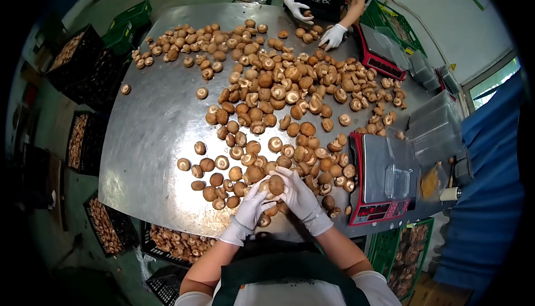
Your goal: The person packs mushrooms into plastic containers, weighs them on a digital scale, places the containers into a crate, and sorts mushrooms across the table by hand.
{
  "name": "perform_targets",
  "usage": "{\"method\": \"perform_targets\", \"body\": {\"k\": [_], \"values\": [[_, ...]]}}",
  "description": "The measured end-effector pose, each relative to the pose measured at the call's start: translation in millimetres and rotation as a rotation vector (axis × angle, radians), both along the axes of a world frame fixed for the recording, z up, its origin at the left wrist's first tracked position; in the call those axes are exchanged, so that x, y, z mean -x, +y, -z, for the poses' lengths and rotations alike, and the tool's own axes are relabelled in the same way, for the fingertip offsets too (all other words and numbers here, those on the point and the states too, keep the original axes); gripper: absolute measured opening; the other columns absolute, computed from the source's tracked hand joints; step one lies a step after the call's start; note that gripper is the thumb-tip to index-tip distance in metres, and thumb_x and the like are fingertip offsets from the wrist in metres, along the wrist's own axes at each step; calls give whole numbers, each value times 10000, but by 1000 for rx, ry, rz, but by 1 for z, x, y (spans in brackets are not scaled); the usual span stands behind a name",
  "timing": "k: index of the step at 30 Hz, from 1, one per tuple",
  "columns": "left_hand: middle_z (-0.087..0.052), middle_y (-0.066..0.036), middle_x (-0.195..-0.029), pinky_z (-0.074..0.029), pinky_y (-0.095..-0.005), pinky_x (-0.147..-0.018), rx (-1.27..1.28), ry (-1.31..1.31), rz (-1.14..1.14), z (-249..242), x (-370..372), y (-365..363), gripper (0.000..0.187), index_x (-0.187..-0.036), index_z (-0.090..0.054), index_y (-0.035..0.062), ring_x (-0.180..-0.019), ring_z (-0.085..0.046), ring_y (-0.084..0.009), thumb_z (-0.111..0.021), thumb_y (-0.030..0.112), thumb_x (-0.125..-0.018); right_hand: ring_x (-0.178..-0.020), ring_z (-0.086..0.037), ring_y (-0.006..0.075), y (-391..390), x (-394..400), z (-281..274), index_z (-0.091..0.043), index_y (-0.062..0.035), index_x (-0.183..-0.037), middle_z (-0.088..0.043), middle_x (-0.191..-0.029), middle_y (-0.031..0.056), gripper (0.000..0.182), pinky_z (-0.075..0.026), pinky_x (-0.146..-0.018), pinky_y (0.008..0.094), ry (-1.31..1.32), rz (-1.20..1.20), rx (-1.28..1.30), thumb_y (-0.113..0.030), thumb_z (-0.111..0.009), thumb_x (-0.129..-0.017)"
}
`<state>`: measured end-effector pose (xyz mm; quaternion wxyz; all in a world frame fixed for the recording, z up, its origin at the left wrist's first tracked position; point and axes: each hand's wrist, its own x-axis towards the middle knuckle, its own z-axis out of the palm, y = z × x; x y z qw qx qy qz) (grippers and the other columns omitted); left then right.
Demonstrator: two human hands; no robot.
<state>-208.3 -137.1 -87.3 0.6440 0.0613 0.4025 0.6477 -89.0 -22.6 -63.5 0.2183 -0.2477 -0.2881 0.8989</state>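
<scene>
Both my hands wear white gloves and meet over the near edge of the mushroom pile. My left hand [252, 204] is closed round a pale mushroom at its fingertips. Against it, my right hand [298, 193] grips a brown mushroom [276, 184], cap facing up. The two mushrooms touch or overlap between my fingers. Many loose mushrooms [264, 79] spread over the metal table [145, 139], some caps up, others showing pale undersides. Right of my hands stands a red scale [365, 212] with a clear plastic tray [398, 180] on its plate.
Across the table a co-worker in white gloves [332, 37] handles mushrooms beside a second red scale [383, 64]. Stacked clear trays [437, 122] line the right edge. Crates of mushrooms [106, 225] stand on the floor at left, with a green crate [426, 250] at lower right.
</scene>
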Motion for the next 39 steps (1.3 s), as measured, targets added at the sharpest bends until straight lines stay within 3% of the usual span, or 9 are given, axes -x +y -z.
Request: {"method": "perform_targets", "body": {"k": [8,10,15,22,25,31,33,36,39], "values": [[-562,-100,-1211,-477,-302,-886,64,330,-78,-16,-4,-11,452,-1317,-460,44,-1031,-590,-208,-583,41,-882,-1243,-419,190,-6,-2,-25,-365,-3,-1377,-411,-1384,107,532,-353,-1027,337,-314,-215,-694,-127,-542,-891],[-551,-143,-1235,-442,-341,-954,-80,1397,-150,-24,1,-14,478,-1270,-505,16,-1088,-561,-268,-634,24,-811,-1224,-439,184,-6,-1,-22,-368,-6,-1372,-415,-1375,108,524,-406,-993,335,-292,-234,-734,-129,-557,-898],[-534,-165,-1255,-390,-371,-1009,-70,1412,-213,-32,0,-20,512,-1271,-499,-17,-1168,-510,-293,-646,33,-783,-1185,-482,191,-13,-3,-15,-363,-29,-1367,-412,-1362,110,507,-482,-931,357,-118,-168,-140,-209,-549,-931],[-479,-100,-1292,-444,-377,-963,13,18,-227,-30,6,-38,462,-1402,-339,99,-1138,-532,-220,-430,293,-993,-1138,-513,148,-36,-6,-10,-441,-37,-1325,-478,-1306,74,466,-470,-933,297,-175,-188,-195,-136,-595,-897],[-479,-103,-1293,-458,-395,-959,51,-30,-222,-27,5,-51,474,-1402,-329,105,-1151,-528,-239,-399,339,-996,-1175,-515,250,-37,-5,-33,-503,-26,-1276,-524,-1266,151,489,-396,-1006,342,-389,-88,-1068,-130,-654,-823],[-478,-143,-1312,-535,-396,-872,-79,-638,-124,-12,9,-62,468,-1386,-343,97,-1175,-522,-295,-376,353,-996,-1172,-495,303,-3,8,-41,-542,-45,-1248,-518,-1278,150,586,-391,-988,397,-359,-214,-1557,-327,-715,-765],[-445,-157,-1343,-445,-425,-998,-65,-339,-27,-37,6,-54,467,-1404,-310,52,-1198,-502,-330,-395,261,-994,-994,-514,277,56,9,-19,-580,-52,-1145,-570,-1074,124,501,-403,-869,395,-843,180,-1766,-344,-695,-754],[-438,-161,-1344,-404,-421,-1039,-43,-179,-7,-51,1,-48,486,-1417,-280,29,-1208,-493,-328,-416,210,-987,-1048,-496,246,88,3,16,-546,-116,-1201,-559,-1078,68,621,-331,-952,495,-1262,-165,-1878,-317,-766,-656],[-436,-160,-1343,-393,-406,-1047,-61,-128,3,-51,0,-46,511,-1423,-264,19,-1223,-482,-311,-440,201,-979,-1027,-516,253,87,-7,18,-563,-129,-1176,-575,-1042,77,598,-355,-955,470,-1157,-96,-1826,-325,-771,-650]]}}
